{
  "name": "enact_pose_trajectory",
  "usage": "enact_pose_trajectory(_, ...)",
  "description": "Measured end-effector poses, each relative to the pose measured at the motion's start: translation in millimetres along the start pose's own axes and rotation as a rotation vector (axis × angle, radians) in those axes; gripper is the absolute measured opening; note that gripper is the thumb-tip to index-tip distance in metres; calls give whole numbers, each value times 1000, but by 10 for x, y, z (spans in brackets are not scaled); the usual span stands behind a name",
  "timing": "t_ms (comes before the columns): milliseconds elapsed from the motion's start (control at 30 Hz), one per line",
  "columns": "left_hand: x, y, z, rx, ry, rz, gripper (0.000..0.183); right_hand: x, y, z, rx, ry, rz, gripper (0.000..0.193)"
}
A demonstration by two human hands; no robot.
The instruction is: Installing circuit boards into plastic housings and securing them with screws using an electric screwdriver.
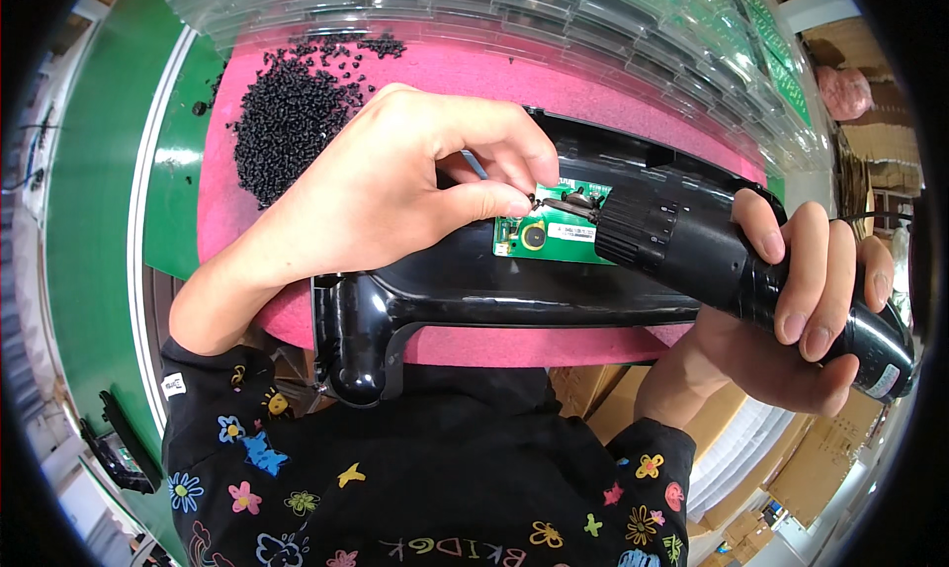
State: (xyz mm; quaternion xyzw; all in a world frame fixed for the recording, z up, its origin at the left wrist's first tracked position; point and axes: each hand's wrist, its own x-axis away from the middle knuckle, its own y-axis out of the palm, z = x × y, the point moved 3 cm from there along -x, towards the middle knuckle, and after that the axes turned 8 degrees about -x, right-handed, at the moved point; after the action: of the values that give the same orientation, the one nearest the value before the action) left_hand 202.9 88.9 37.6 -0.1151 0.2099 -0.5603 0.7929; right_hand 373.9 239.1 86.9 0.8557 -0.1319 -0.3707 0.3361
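My right hand [816, 290] is wrapped round a black electric screwdriver [682, 241], its tip pointing left over a green circuit board [563, 246]. The board lies inside a long black plastic housing [465, 285]. Thumb and forefinger of my left hand [415, 172] are pinched together at the board's upper left, right by the screwdriver's tip, on what looks like a small black screw [535, 202]. Behind the fingers a thin bluish thing [475, 164] shows in part; I cannot make out what it is. A round buzzer [534, 236] and a white label sit on the board.
Left of the housing, a heap of small black screws [287, 122] lies on the pink mat [232, 186]. Stacked clear plastic trays [474, 13] line the far side, with green boards at the right. Cardboard boxes [811, 468] stand at the lower right. A black part [124, 443] lies far left.
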Motion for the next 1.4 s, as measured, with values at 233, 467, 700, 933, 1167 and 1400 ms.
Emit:
enact_pose_trajectory(233, 10, -7, 11, -10, 108, 8, 18, -2, -23, 15, 31, 51, -4, 38)
enact_pose_trajectory(467, -1, 35, -40, 224, -95, -114, 19, -22, -44, -39, -4, 47, -45, 37)
enact_pose_trajectory(700, 9, -4, -41, -303, 46, 30, 22, -61, -172, -224, 247, 56, -27, 39)
enact_pose_trajectory(933, 76, 95, -46, -372, 201, -104, 27, -107, -310, -121, 384, 68, 22, 44)
enact_pose_trajectory(1167, 105, 133, -23, -667, 206, -131, 34, -141, -320, -75, 407, 80, -20, 38)
enact_pose_trajectory(1400, 127, 132, -9, -734, 175, -113, 35, -262, -320, 17, 452, 239, -89, 33)
